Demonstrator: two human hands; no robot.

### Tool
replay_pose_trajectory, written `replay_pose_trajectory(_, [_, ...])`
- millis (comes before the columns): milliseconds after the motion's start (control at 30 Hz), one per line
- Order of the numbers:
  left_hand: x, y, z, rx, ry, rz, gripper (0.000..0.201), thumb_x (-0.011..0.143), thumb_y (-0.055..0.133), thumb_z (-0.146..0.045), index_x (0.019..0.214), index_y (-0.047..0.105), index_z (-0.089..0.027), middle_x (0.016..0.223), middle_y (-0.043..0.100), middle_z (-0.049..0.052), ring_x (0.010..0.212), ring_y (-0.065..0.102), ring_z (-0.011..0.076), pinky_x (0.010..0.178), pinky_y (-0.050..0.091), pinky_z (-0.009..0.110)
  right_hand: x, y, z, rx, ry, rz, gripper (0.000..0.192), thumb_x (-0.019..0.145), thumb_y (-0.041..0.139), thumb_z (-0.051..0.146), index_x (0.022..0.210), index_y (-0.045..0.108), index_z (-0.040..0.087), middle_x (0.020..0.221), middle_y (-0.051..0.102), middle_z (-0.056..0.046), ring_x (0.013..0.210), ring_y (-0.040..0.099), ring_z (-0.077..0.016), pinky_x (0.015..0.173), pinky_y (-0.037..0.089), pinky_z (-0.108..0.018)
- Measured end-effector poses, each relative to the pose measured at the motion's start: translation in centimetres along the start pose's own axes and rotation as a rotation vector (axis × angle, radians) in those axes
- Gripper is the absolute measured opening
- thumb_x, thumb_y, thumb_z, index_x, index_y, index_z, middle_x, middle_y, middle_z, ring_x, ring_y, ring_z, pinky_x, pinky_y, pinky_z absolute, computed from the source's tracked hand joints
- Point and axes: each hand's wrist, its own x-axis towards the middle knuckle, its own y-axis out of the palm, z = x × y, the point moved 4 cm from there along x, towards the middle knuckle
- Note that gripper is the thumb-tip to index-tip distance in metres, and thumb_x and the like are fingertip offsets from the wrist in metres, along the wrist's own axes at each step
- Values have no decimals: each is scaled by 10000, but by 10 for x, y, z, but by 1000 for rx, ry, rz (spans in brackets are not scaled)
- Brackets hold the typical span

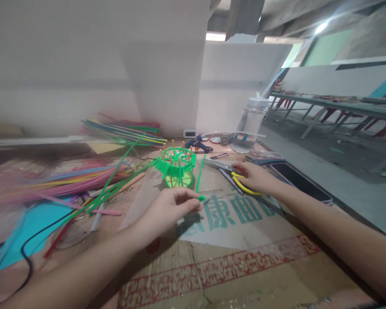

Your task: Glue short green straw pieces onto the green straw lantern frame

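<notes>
My left hand point(176, 205) is pinched at the fingertips on a small green pipe cleaner piece point(201, 198), above printed paper. On the right, my right hand point(253, 177) has its fingers around the handles of scissors point(219, 165) lying near the paper's edge; their blades point left. Yellow handle loops point(248, 189) show beneath that hand. Just beyond my left hand stands a small round frame point(179, 168) of upright wooden sticks, with green pipe cleaner wound around its upper part. A straight green strip point(200, 174) lies beside it.
Bundles of coloured pipe cleaners point(125, 131) lie at back left, more point(83, 182) nearer. A blue glue gun point(197, 144), a clear water bottle point(249, 124) and a phone point(300, 182) lie or stand behind and right. A black cable point(27, 257) runs at left.
</notes>
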Motion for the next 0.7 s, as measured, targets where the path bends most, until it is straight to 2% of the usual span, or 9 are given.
replay_pose_trajectory(67, [1,0,5,241,57,-17,168,894,628,-323,882,728,-188,857,772,51,775,702,192,683,511,290,1,5,-6,-22,-7,26,461,896,607,326,1315,616,135,1228,688,-169,1083,668,-290,945,521,-403])
replay_pose_trajectory(167, [3,-1,10,615,216,-48,207,941,591,-339,915,746,-205,932,768,54,877,683,217,776,505,318,3,7,-11,-51,-23,36,477,912,594,336,1344,601,133,1245,670,-186,1115,649,-305,970,508,-418])
replay_pose_trajectory(267, [6,-2,16,789,306,-42,248,984,534,-323,949,743,-193,964,756,65,927,669,232,838,507,346,4,8,-12,-74,-54,40,468,928,577,350,1349,603,147,1211,669,-187,1095,648,-309,962,507,-425])
replay_pose_trajectory(433, [9,-5,21,774,333,-102,194,969,570,-280,1031,736,-201,1020,762,55,965,684,238,870,517,360,2,4,-9,-172,-96,36,437,929,581,357,1309,644,150,1120,657,-186,1031,648,-319,911,516,-440])
replay_pose_trajectory(500, [9,-7,22,736,314,-135,179,956,594,-281,1047,731,-209,1016,766,45,947,694,230,850,521,348,0,-1,-4,-208,-131,-22,386,933,579,347,1245,676,141,1123,647,-185,1021,642,-317,903,513,-439])
replay_pose_trajectory(633, [8,-7,21,716,291,-152,164,954,590,-286,1012,723,-208,976,762,40,912,694,231,815,517,347,-10,-14,29,-157,-290,-212,254,975,529,311,996,717,141,1019,670,-149,959,640,-275,856,507,-391])
replay_pose_trajectory(700, [6,-5,19,723,309,-153,184,965,569,-301,977,719,-195,964,747,56,918,680,240,821,514,361,-17,-12,54,-87,-407,-206,240,997,504,278,988,710,154,953,681,-116,894,639,-237,799,497,-348])
